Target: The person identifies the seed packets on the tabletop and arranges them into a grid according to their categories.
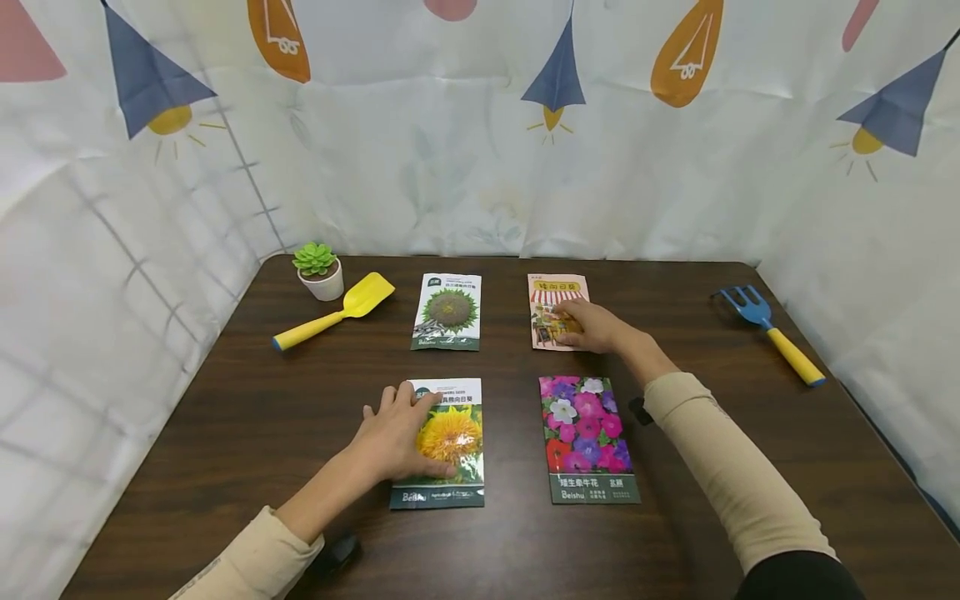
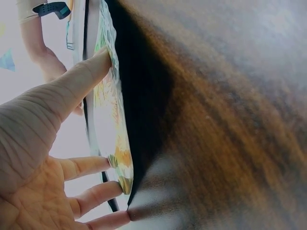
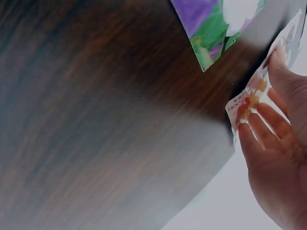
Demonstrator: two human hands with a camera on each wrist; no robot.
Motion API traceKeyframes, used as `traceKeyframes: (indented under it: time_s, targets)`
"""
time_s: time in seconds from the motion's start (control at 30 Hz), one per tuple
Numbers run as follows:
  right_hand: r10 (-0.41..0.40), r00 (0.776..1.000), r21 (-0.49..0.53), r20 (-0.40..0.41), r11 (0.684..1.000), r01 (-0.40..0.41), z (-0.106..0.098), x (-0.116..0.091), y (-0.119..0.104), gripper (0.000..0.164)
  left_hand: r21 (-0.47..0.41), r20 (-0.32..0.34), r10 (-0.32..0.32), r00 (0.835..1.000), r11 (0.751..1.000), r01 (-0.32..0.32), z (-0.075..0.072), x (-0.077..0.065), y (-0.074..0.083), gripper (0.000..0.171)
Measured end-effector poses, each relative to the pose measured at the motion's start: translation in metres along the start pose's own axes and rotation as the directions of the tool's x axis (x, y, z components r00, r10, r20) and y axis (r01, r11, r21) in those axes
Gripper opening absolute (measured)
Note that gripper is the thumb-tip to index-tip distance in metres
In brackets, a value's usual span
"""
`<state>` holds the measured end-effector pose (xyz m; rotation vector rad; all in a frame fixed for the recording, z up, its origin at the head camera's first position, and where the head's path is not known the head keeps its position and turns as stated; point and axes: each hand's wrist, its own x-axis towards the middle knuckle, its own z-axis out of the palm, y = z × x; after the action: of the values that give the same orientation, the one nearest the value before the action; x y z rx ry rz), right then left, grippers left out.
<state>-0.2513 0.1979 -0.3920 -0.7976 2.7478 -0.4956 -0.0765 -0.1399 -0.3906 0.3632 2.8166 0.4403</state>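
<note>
Four seed packets lie in two rows on the table. My left hand (image 1: 400, 435) is spread over the near left packet, a yellow sunflower seed packet (image 1: 461, 437), its thumb and fingertips touching it. In the left wrist view the thumb presses on the sunflower packet (image 2: 112, 105). Reaching to the far right, my right hand (image 1: 592, 327) rests its fingertips on a pink seed packet (image 1: 558, 286) with a striped awning print. The right wrist view has thumb and fingers against the pink packet (image 3: 249, 98). Nearest me on the right lies a petunia-picture packet (image 1: 587, 433).
A green-centred sunflower packet (image 1: 448, 312) lies at the back left. Beside it are a yellow hand shovel (image 1: 337, 310) and a small potted succulent (image 1: 321, 279). A blue hand fork (image 1: 772, 329) with a yellow handle lies far right. Printed curtains surround the dark wooden table (image 1: 510, 550).
</note>
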Motion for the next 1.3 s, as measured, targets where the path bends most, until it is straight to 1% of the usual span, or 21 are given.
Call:
traceKeyframes:
  time_s: [0.13, 0.23, 0.37, 0.5, 0.6, 0.73, 0.87, 1.0, 1.1, 1.17, 1.3]
  targets:
    - [-0.005, 1.0, -0.012, -0.016, 1.0, 0.005, -0.001, -0.002, 0.002, 0.064, -0.006, 0.001, 0.006, 1.0, 1.0, -0.006, 0.001, 0.002, 0.0, 0.107]
    - [-0.003, 0.999, 0.006, -0.043, 1.0, 0.003, -0.003, -0.006, 0.005, 0.067, -0.013, 0.005, 0.003, 1.0, 1.0, -0.003, 0.002, 0.003, 0.001, 0.107]
    - [0.001, 0.994, 0.058, -0.105, 0.998, 0.006, -0.008, -0.021, 0.005, 0.067, -0.021, 0.004, 0.008, 1.0, 1.0, -0.008, 0.003, 0.005, 0.002, 0.106]
    - [-0.033, 0.982, 0.088, -0.184, 0.995, 0.05, -0.012, -0.046, 0.002, 0.065, -0.022, -0.002, 0.015, 1.0, 1.0, -0.015, 0.003, 0.007, 0.004, 0.106]
    - [-0.058, 0.971, 0.102, -0.231, 0.991, 0.084, -0.01, -0.068, -0.003, 0.064, -0.022, 0.002, 0.012, 1.0, 1.0, -0.012, 0.003, 0.007, 0.004, 0.106]
    - [-0.07, 0.969, 0.115, -0.239, 0.988, 0.099, -0.006, -0.096, -0.01, 0.066, -0.021, -0.003, 0.004, 1.0, 1.0, -0.004, 0.003, 0.006, 0.002, 0.107]
    - [-0.052, 0.976, 0.11, -0.212, 0.991, 0.077, -0.003, -0.122, -0.016, 0.069, -0.032, -0.016, -0.009, 1.0, 0.999, 0.009, 0.002, 0.004, -0.001, 0.107]
    - [-0.024, 0.976, 0.105, -0.216, 0.993, 0.048, -0.001, -0.149, -0.018, 0.069, -0.041, -0.016, -0.016, 1.0, 0.999, 0.015, 0.003, 0.002, -0.001, 0.107]
    - [-0.021, 0.968, 0.107, -0.252, 0.993, 0.05, 0.001, -0.167, -0.016, 0.068, -0.041, -0.021, -0.018, 1.0, 0.999, 0.017, 0.004, 0.0, -0.002, 0.107]
    - [-0.019, 0.957, 0.104, -0.288, 0.993, 0.051, 0.002, -0.18, -0.014, 0.067, -0.042, -0.028, -0.011, 1.0, 0.999, 0.01, 0.005, -0.001, -0.002, 0.106]
    - [0.011, 0.939, 0.1, -0.344, 0.995, 0.025, 0.002, -0.204, -0.006, 0.07, -0.041, -0.038, 0.007, 0.999, 0.999, -0.009, 0.005, -0.002, -0.003, 0.106]
